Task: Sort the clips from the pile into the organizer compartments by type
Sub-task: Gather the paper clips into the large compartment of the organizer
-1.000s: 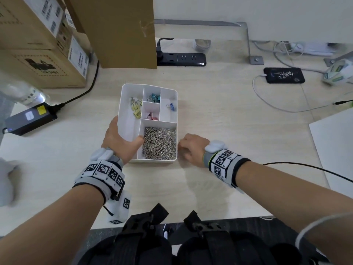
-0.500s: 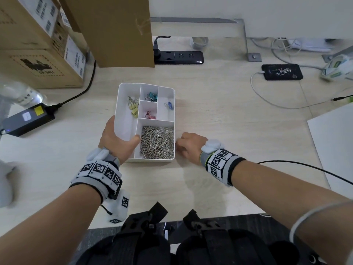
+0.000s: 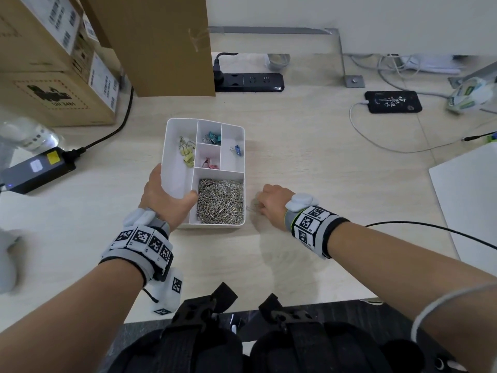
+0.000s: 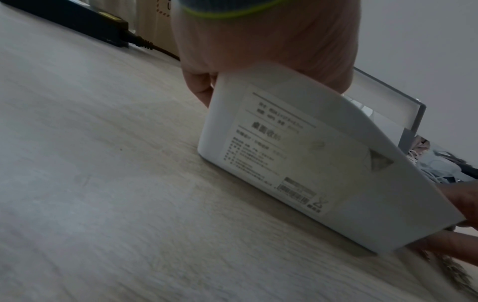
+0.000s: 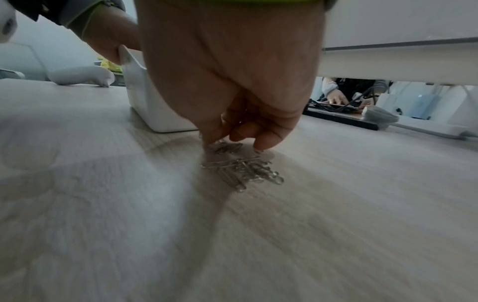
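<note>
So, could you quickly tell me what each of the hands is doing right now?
Left hand: grips the white organizer's left wall.
Right hand: fingers curled, pinching silver paper clips on the desk.

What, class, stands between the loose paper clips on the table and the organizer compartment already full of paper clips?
Only the organizer's own right wall. The paper clips lie just outside it under the right hand; the left hand tilts the organizer.

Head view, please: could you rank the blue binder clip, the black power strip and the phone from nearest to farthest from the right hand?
From the right hand:
1. Blue binder clip, in the organizer's right compartment.
2. Black power strip, at the desk's far edge.
3. Phone, far right; close to the strip, so hard to call.
</note>
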Available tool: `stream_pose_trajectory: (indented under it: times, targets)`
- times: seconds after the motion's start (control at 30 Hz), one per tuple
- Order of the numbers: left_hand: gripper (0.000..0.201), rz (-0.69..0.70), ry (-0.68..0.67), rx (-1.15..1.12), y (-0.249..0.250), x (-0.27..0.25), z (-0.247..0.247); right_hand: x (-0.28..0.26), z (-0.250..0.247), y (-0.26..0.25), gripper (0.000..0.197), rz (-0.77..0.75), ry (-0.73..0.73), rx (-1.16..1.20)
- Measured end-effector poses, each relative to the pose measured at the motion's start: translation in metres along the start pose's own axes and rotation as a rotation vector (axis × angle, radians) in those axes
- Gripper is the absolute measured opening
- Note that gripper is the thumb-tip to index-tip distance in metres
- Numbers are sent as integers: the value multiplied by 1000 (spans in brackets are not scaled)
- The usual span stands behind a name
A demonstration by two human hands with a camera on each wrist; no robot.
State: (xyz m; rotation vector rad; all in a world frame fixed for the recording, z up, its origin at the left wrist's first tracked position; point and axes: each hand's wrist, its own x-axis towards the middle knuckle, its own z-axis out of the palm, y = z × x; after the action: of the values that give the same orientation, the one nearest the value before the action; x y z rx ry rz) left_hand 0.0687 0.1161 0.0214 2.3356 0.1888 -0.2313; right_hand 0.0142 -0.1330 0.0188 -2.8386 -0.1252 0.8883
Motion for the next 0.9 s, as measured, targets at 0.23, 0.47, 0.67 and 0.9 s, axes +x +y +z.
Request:
stream_pose_trajectory:
  times: [0.23, 0.47, 0.67, 0.9]
  targets:
    - [91, 6, 12, 32, -4, 2, 6, -7, -10, 27, 24, 169, 60, 19]
    - [90, 19, 34, 31, -5, 2, 11, -5, 2, -2, 22, 47, 136, 130]
    - [93, 15, 27, 43, -4, 3, 10, 5, 3, -22, 24, 82, 113, 83]
    - [94, 33, 33, 54, -4, 4, 12, 2, -2, 12, 21, 133, 101, 166]
